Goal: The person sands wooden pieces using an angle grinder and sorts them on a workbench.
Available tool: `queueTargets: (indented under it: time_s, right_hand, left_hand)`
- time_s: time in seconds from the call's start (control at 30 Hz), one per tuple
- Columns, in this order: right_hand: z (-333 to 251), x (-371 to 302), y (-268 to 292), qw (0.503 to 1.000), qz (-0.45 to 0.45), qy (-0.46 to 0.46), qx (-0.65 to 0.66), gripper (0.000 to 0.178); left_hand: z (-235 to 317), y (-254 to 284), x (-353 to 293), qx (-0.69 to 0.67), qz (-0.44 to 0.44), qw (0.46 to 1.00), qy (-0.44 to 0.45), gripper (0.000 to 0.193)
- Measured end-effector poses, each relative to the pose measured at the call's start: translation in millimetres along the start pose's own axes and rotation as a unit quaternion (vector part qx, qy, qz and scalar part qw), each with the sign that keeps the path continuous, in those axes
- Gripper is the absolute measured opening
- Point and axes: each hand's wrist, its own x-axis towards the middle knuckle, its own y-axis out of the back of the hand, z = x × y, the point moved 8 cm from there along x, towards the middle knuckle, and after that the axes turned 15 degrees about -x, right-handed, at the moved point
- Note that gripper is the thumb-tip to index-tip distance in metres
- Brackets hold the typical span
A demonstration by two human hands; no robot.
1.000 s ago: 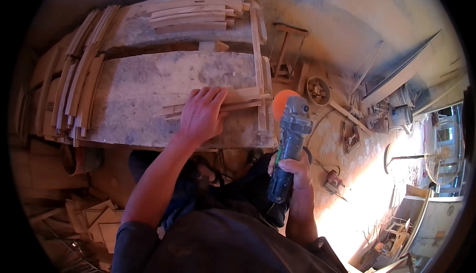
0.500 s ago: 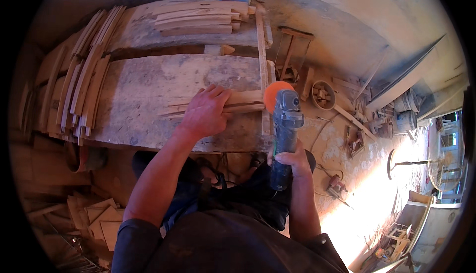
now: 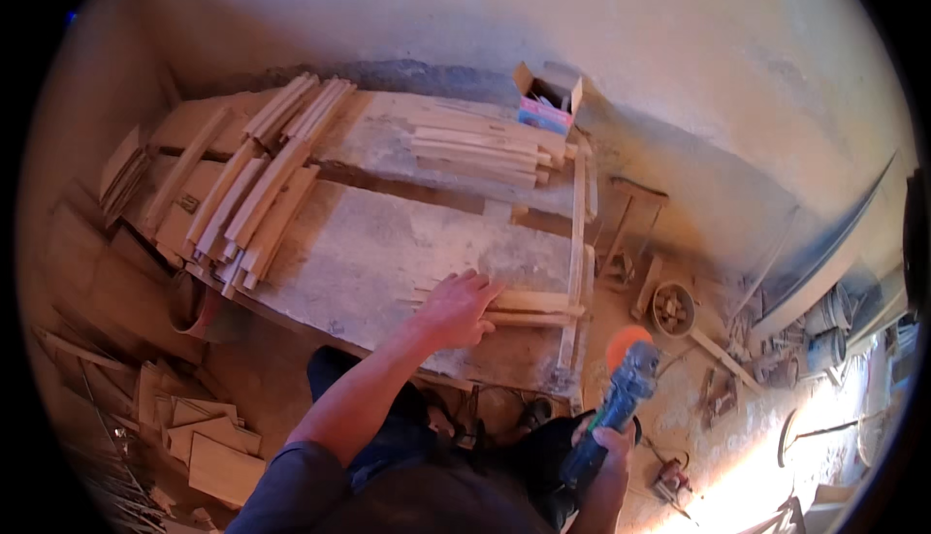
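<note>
My right hand (image 3: 609, 442) is wrapped round the dark body of an angle grinder (image 3: 630, 379), whose orange round disc (image 3: 624, 343) points up and away from me. The grinder is off the right end of the workbench (image 3: 369, 233), clear of the wood. On the bench, my left hand (image 3: 458, 311) lies over a few thin wooden strips (image 3: 533, 306), fingers bent across them and thumb on the near side. The strips' right ends reach a wooden batten (image 3: 574, 272) along the bench's right end. My palm hides part of the strips.
Bundled strips (image 3: 257, 194) lie crosswise on the bench's left. A stack of short strips (image 3: 480, 151) and an open carton (image 3: 548, 102) are at the back. Right of the bench stand a bucket of wood blocks (image 3: 672, 311) and a wall. Board offcuts (image 3: 218, 447) lie at lower left.
The grinder has moved down and right, away from the strips' ends. My left hand stays on the strips. The whole view has tilted and shifted, showing more wall.
</note>
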Motion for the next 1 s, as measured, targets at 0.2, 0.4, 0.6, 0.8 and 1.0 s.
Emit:
queueTargets:
  time_s: [0.2,0.4,0.6,0.8,1.0]
  right_hand:
    - [-9.0,-18.1,12.9,0.999,0.044,0.001,0.031,0.056]
    - [-45.9,-37.4,18.4,0.991,0.132,0.032,0.014,0.056]
    - [-42.5,-30.5,30.0,0.995,0.091,0.029,0.028,0.057]
    - [-54.7,-12.0,24.2,0.997,0.067,0.04,0.02,0.058]
    - [-53.5,-0.5,14.3,0.998,0.004,0.041,0.036,0.06]
  left_hand:
    - [-42.8,62.1,12.2,0.061,0.057,0.995,0.047,0.066]
    - [-58.4,135.4,138.6,0.124,0.123,0.983,-0.054,0.059]
    - [-136.5,133.7,195.1,0.182,0.153,0.971,0.034,0.057]
    - [-139.4,125.1,193.3,0.143,0.156,0.977,0.023,0.063]
    - [-177.8,169.8,77.4,0.14,0.354,0.919,0.098,0.075]
